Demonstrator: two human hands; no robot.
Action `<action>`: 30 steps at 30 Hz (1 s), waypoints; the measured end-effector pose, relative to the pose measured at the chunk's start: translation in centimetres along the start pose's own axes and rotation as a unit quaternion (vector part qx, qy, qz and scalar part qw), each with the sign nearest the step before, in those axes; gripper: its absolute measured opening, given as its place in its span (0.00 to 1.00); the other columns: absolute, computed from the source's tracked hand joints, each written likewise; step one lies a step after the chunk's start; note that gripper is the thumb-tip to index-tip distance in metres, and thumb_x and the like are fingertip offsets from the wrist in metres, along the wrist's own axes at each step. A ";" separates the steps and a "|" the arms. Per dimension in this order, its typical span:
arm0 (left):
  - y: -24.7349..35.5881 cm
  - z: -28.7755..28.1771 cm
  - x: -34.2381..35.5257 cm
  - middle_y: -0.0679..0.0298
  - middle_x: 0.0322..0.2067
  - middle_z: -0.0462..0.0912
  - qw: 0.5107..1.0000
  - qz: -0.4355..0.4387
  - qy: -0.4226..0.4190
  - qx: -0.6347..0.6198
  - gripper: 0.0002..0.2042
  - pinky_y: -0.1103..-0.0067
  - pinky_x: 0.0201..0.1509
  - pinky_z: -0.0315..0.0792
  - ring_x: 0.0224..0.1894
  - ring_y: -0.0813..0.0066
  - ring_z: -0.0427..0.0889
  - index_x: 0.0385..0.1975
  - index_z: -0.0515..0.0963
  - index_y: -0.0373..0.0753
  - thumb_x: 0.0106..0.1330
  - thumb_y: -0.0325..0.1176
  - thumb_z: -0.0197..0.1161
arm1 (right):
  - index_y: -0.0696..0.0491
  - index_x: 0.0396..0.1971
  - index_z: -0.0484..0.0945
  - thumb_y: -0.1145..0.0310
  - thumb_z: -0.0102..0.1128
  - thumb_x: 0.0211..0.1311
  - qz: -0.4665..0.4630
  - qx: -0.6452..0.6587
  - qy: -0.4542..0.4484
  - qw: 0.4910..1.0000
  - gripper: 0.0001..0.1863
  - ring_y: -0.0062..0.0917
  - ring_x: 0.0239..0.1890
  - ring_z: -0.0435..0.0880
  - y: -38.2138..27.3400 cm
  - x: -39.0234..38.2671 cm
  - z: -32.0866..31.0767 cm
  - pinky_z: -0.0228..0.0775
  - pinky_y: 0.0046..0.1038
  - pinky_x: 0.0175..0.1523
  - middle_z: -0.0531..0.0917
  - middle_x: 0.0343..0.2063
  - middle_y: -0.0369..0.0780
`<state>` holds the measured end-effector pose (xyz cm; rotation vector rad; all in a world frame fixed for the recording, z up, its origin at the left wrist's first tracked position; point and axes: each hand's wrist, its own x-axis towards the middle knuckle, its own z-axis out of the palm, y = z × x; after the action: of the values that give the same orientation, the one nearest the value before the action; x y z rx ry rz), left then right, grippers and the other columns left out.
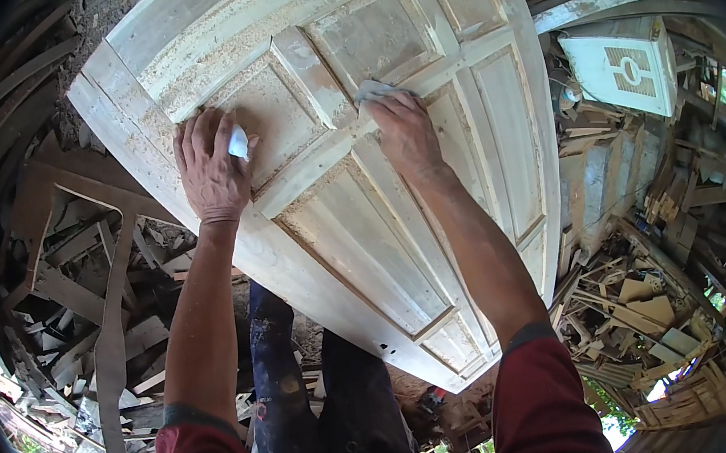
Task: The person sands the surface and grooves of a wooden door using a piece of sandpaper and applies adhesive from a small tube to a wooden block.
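A pale wooden panelled door [354, 227] lies flat in front of me, dusted with sawdust. My left hand [211, 168] rests palm down on the door's left stile, with a small white piece [237, 142] tucked under its fingers. My right hand [404, 130] presses a folded pale sheet of sandpaper [370, 91] against the door's middle rail, beside a raised panel [368, 38]. Both forearms come up from the lower edge in dark red sleeves.
Heaps of wood offcuts and curved slats [74, 286] lie on the ground to the left. More scraps and boards [649, 301] pile up on the right. A white box-shaped unit [622, 63] sits at the upper right. My legs [310, 393] stand under the door's near end.
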<state>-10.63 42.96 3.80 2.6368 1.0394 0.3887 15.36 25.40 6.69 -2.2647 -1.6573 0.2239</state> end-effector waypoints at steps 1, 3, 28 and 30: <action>0.0 0.5 -0.1 0.58 0.61 0.74 1.000 0.000 0.002 -0.003 0.25 0.54 0.77 0.56 0.68 0.53 0.70 0.63 0.74 0.48 0.74 0.56 0.57 | 0.57 0.51 0.84 0.85 0.56 0.57 0.001 0.095 -0.054 0.994 0.22 0.40 0.54 0.85 0.7 0.5 -1.4 0.75 0.41 0.62 0.88 0.49 0.47; 0.4 0.9 0.3 0.58 0.60 0.74 1.000 0.000 0.004 -0.008 0.25 0.54 0.78 0.56 0.68 0.54 0.70 0.63 0.74 0.48 0.74 0.56 0.57 | 0.57 0.49 0.84 0.81 0.57 0.58 0.034 0.073 0.015 0.997 0.19 0.40 0.53 0.84 3.1 2.4 -2.8 0.74 0.40 0.61 0.88 0.46 0.46; 1.0 0.5 0.6 0.58 0.62 0.74 0.999 -0.016 -0.017 -0.026 0.25 0.54 0.78 0.55 0.69 0.53 0.69 0.62 0.75 0.48 0.70 0.54 0.63 | 0.64 0.56 0.78 0.79 0.57 0.62 0.120 -0.040 -0.196 0.972 0.21 0.51 0.52 0.82 -1.4 1.4 0.0 0.78 0.44 0.57 0.78 0.49 0.53; 0.8 0.3 0.4 0.57 0.64 0.72 0.999 -0.024 -0.030 -0.033 0.26 0.54 0.79 0.53 0.70 0.53 0.68 0.63 0.75 0.48 0.68 0.50 0.63 | 0.63 0.55 0.79 0.80 0.57 0.61 0.103 -0.057 -0.250 0.961 0.21 0.51 0.51 0.83 -2.2 1.3 -1.3 0.79 0.44 0.56 0.79 0.47 0.53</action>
<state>-9.79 42.60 3.85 2.5432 1.0516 0.3260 14.19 27.04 8.79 -2.6233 -1.6832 0.8314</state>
